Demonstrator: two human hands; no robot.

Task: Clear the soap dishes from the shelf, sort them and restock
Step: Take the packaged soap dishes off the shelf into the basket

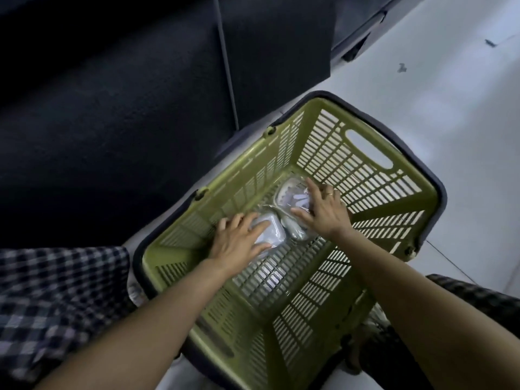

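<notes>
Soap dishes (289, 205), plastic-wrapped, on floor of green basket (365, 175), far end. Left hand (239, 240) spread flat over near dish; right hand (323, 209) splayed across far ones, fingers loosely bent, nothing lifted. Probably light, rigid, wrap slick. Best gripped by long edges, not film.

Both bare forearms reach forward and downward from the bottom of the frame, converging toward the centre. The left hand (239, 237) lies palm down with its fingers spread and nearly straight, pointing up and to the right. The right hand (323, 209) is also palm down, fingers splayed and extended toward the upper left, with a ring visible on one finger. The two hands sit close together, their fingertips near each other but not touching.
</notes>
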